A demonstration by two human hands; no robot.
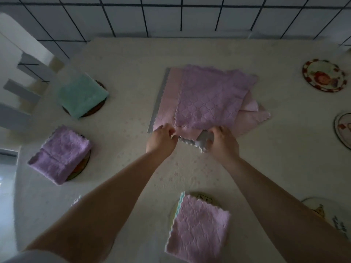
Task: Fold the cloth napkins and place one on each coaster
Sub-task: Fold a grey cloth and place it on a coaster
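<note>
Surface (247, 168) — pale cloth cover with a faint printed pattern, set against a white tiled wall (171, 16) with dark grout.

Napkin stack (209, 99), centre of the surface — unfolded cloths lying flat and overlapped: a lilac napkin (210, 95) with a quilted pattern on top, pink ones (167, 103) beneath, a grey edge (158, 103) showing along the left side, a pink corner jutting out at the right.

Left hand (161, 139) — at the near edge of the stack, fingers pressed together and pinching the pink hem.

Right hand (222, 141) — just beside the left, fingers curled and pinching a white-grey scalloped napkin corner (201, 141) drawn out from under the pile.

Folded green napkin (81, 95) — far left, resting on a dark-rimmed coaster (100, 107), which shows only at its edges.

Folded lilac napkin (60, 154) — left, near side, covering most of a second coaster (85, 164).

Folded pink napkin (199, 226) — nearest the person, between the forearms, lying on a third coaster (203, 196) whose rim shows at its far edge; a teal hem runs along its left side.

Bare coasters — a round decorated coaster (323, 75) at far right, a partly cropped coaster (343, 130) at the right edge, and a half-hidden coaster (321, 207) behind the right forearm.
</note>
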